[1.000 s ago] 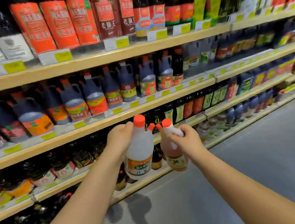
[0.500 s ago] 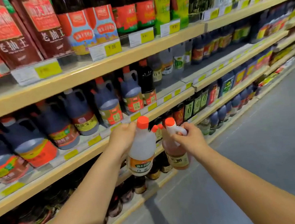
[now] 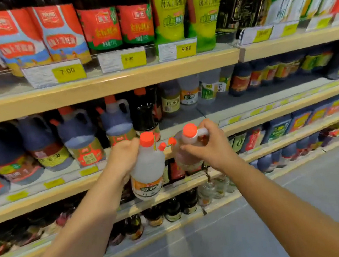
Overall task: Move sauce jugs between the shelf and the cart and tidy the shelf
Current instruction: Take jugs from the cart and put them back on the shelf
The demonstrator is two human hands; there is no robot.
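Note:
My left hand grips the handle of a clear white jug with an orange cap and an orange-and-green label. My right hand grips the handle of a brownish jug, also orange-capped. Both jugs hang side by side in front of the middle shelf, their small spouts almost touching. Behind them the shelf has a bare grey stretch, with pale vinegar bottles standing at its back.
Dark blue handled jugs and a tall dark bottle fill the middle shelf to the left. The upper shelf carries large sauce bottles and price tags. Lower shelves hold small dark bottles. Grey aisle floor lies to the right.
I have come closer to the shelf and the view has shifted right. Both hands have carried the jugs up towards the bare stretch of the middle shelf.

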